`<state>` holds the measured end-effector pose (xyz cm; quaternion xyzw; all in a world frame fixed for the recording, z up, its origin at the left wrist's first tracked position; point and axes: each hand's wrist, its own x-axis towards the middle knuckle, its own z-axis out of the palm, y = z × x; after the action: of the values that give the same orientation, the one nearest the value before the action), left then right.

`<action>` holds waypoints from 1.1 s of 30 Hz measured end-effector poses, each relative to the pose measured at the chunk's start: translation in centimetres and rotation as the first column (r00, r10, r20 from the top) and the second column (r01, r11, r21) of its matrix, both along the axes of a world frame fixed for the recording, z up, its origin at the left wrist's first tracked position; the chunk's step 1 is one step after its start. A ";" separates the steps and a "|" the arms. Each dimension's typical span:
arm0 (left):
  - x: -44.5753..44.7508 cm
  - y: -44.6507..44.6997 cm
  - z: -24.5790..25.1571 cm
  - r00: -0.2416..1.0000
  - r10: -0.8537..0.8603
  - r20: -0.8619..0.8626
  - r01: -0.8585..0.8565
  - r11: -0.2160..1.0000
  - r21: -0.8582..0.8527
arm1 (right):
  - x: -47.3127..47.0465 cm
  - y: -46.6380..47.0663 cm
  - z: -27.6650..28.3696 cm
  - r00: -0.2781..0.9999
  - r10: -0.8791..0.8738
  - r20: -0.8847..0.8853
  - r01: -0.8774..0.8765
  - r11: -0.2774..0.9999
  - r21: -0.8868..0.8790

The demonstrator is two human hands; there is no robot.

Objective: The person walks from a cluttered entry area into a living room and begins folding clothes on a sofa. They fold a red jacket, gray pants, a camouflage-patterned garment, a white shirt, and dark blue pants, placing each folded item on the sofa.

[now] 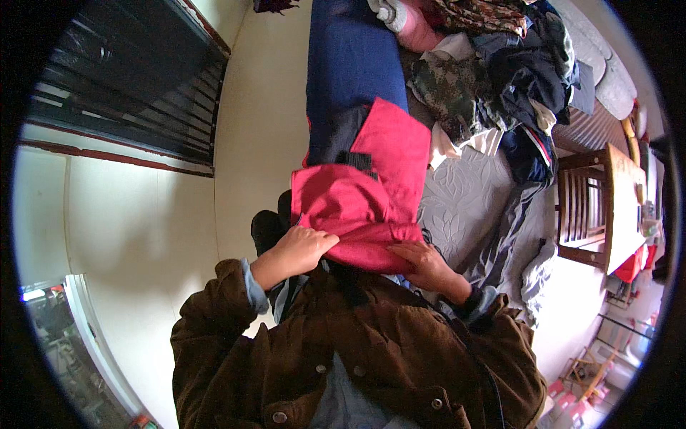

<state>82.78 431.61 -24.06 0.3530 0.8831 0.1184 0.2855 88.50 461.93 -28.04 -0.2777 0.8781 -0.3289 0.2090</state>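
Observation:
A red fabric garment (396, 155) with black patches lies in front of me, its near end bunched close to my body. At the near left edge, my left hand (305, 248) grips the cloth between thumb and fingers. My right hand (426, 265) lies on the near right edge with its fingers over the fabric; its thumb is hidden. Beneath and beyond the red cloth stretches a dark blue cloth (353, 59). The exact kind of garment cannot be told.
A heap of clothes (514, 69), with a camouflage piece (453, 91), lies at the upper right on a grey patterned cover (463, 193). A wooden chair (587, 209) stands farther right. On the left are a pale wall (257, 107) and a dark barred window (139, 86).

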 end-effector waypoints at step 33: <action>-13.1 1.6 -13.8 0.611 0.763 0.210 -0.786 0.552 0.278 | -22.2 8.1 -7.8 0.902 -0.390 -0.186 0.432 0.808 0.401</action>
<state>69.67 433.23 -37.85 -0.0318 0.9030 0.3950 0.1663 66.27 470.08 -35.79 -0.0429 0.9768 -0.1496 0.1472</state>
